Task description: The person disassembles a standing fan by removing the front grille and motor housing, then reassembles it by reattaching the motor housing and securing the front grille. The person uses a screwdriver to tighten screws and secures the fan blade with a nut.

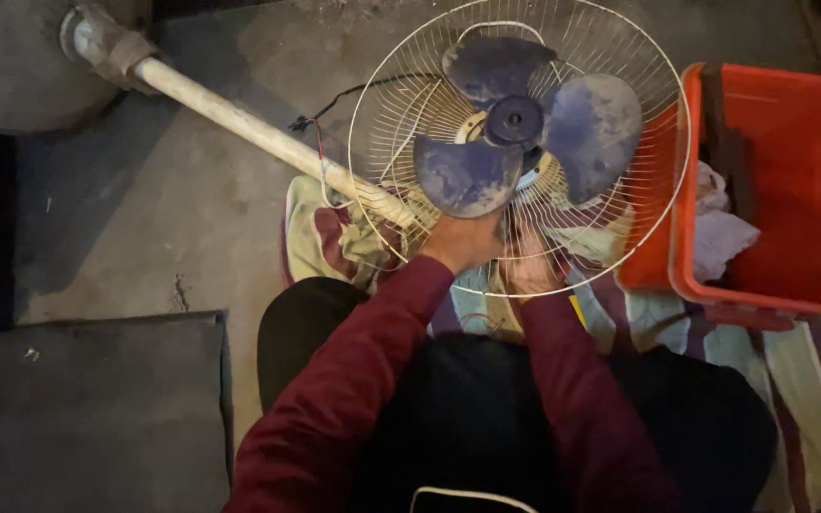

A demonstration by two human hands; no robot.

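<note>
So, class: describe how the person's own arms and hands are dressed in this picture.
Both arms wear long dark red sleeves reaching the wrists, plain with no markings seen. The left hand and right hand are bare: no gloves. Any rings or a watch cannot be made out in the dim light.

Dim light, bare concrete floor (192, 199), dark mat (87, 408), striped cloth (810, 380) spread out

A red plastic crate (791, 180) stands at the right, with a crumpled white cloth (719, 228) and 1 dark upright bar (724, 123) inside it. A striped cloth (810, 380) in green, maroon and pale blue covers the concrete floor (144, 190) beneath. A dark grey mat (87, 418) lies at lower left. A round grey base (11, 66) sits at upper left.
</note>
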